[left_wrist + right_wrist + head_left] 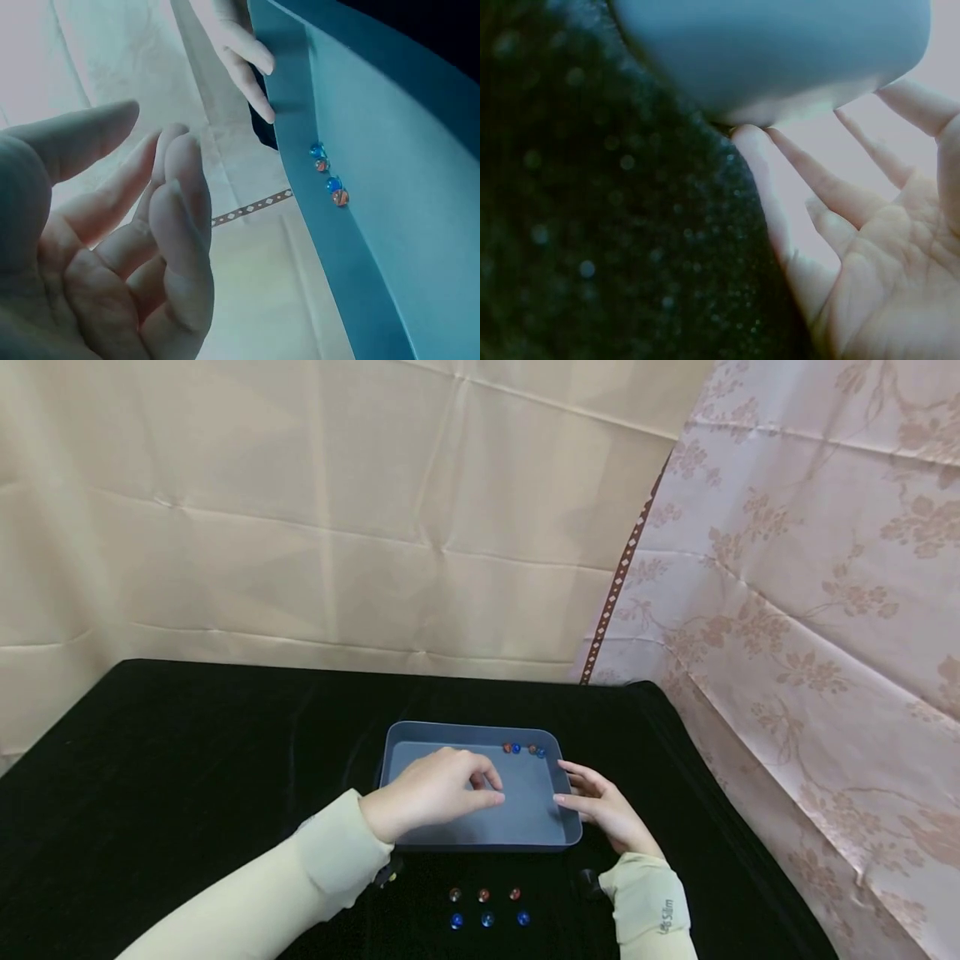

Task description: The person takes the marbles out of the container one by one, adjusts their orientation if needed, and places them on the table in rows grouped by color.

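A blue-grey rectangular tray (480, 837) lies on the black cloth. Over its left half hovers my left hand (442, 785), fingers loosely bent and thumb apart; the left wrist view shows nothing between them. My right hand (606, 814) is at the tray's right wall, its spread fingertips touching the wall in the right wrist view. Several glass marbles (334, 184), blue and orange-red, sit in the tray along its far wall near the right corner. In front of the tray are a row of three reddish marbles (483, 895) and a row of three blue marbles (487, 919).
Black cloth (225, 760) covers the table. Behind it hangs a cream curtain (300, 527), with a pink floral curtain (810, 568) along the right side. A small dark object (590, 883) is beside the right sleeve.
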Demonstrator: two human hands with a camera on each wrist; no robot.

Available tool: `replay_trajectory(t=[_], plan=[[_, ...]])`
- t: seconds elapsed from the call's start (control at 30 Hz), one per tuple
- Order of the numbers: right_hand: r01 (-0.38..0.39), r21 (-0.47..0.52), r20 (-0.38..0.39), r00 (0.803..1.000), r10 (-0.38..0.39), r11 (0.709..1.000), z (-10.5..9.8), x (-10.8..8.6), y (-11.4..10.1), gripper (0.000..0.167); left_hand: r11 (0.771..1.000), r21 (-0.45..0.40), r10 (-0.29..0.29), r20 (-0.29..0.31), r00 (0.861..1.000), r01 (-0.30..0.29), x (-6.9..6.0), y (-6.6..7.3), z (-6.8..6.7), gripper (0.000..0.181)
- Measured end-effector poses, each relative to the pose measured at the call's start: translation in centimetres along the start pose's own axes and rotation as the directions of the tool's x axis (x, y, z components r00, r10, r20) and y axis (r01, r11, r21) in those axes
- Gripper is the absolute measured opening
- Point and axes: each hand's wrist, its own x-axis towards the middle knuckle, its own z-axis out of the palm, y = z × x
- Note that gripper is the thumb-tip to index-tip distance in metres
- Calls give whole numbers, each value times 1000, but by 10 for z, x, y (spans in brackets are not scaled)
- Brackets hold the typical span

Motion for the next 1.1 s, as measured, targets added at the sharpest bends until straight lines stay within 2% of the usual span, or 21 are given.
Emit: replay_trajectory(t=[0.23, 0.4, 0.57, 0.67, 0.93, 1.1], plan=[[-6, 10, -2, 1000, 6, 1000, 0, 1, 0, 60, 995, -79, -59, -35, 998, 56, 14, 0, -5, 13], [-9, 10, 0, 1000, 9, 1000, 0, 1, 0, 61, 985, -144, -98, -47, 994, 91, 25, -7, -6, 17], [-9, 1, 1, 1000, 9, 1000, 0, -1, -2, 61, 948, -297, -126, -29, 992, 112, 38, -16, -10, 20], [-5, -1, 7, 1000, 5, 1000, 0, -1, -3, 62, 928, -352, -148, -36, 988, 126, 44, -19, -12, 20], [5, 10, 19, 1000, -5, 1000, 1, -3, -4, 63, 909, -387, -195, -71, 978, 153, 57, -24, -13, 21], [7, 14, 17, 1000, -8, 1000, 0, -3, -4, 63, 914, -374, -199, -86, 976, 154, 65, -28, -8, 21]])
